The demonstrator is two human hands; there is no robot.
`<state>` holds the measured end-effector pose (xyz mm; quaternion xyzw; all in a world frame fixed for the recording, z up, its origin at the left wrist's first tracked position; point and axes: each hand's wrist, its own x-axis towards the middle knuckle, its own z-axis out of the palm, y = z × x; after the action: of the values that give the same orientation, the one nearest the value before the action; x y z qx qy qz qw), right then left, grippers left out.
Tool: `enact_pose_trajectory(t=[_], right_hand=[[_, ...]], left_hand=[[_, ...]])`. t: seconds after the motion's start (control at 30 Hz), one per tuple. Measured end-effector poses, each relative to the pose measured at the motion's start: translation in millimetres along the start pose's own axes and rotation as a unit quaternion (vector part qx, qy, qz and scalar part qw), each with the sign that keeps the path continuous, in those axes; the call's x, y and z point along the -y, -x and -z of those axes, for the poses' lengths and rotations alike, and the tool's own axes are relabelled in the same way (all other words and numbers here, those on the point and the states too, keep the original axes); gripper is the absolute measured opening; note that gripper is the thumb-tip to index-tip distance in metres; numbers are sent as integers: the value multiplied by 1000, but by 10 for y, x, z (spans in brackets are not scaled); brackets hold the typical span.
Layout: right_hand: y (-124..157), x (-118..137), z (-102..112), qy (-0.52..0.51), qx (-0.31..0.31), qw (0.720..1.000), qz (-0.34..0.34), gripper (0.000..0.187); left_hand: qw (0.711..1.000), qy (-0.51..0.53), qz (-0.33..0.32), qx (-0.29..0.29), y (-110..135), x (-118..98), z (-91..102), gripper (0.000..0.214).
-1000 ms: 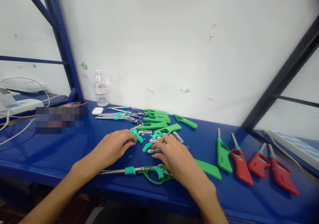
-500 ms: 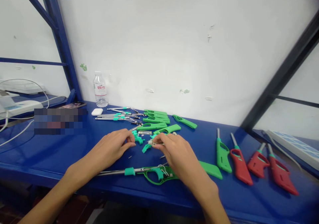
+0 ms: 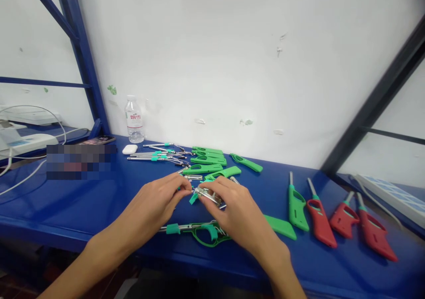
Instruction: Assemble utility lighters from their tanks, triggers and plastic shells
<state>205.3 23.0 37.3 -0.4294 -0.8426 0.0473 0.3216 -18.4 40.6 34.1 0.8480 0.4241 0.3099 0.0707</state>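
Note:
A small see-through lighter fuel tank (image 3: pixel 209 195) with a metal valve end is pinched between the thumb and fingers of my right hand (image 3: pixel 237 206). The fingertips of my left hand (image 3: pixel 162 197) are pressed together right by the tank's valve end; whatever they hold is too small to make out. Below both hands lies an opened green lighter shell (image 3: pixel 203 242), with a metal tube (image 3: pixel 184 227), a teal trigger (image 3: pixel 211 231) and thin wires in it. Small teal plastic pieces (image 3: pixel 193 198) lie behind my fingers, partly hidden.
Several green shell halves (image 3: pixel 212 161) and metal lighter tubes with wires (image 3: pixel 152 156) lie at the back. On the right are one green lighter (image 3: pixel 297 208) and three red lighters (image 3: pixel 322 221). A water bottle (image 3: pixel 134 119) and white case (image 3: pixel 129 149) stand back left.
My left hand has moved right, its fingertips now at the fuel tank's end. My right hand has turned the tank so that more of it shows.

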Motion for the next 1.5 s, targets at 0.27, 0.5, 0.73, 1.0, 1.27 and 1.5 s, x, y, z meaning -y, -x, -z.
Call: enact_pose_trajectory(t=[0.27,0.5,0.73,1.0,1.27,1.5], right_hand=[[0,11,11,0,10,1000,-5,21],[6,-15,-14,-36,-6,999,10,20],[2,1,-23,-59,-30,997,34,20],[-3,59,-13,-105,-46,993,35,16],[-12,102,14,-169,-40,985,8,9],[-19,128,54,-192,-14,981,-8,21]], left_hand=[[1000,-18,-4,-3,22,1,-13,23],[999,-30,2,-21,36,-24,-7,23],[998,-41,-25,-49,54,-12,-12,25],[991,-75,-67,-93,78,-26,-17,24],[981,-100,-79,-147,82,-72,-98,24],[978,-93,-81,-170,93,-101,-127,25]])
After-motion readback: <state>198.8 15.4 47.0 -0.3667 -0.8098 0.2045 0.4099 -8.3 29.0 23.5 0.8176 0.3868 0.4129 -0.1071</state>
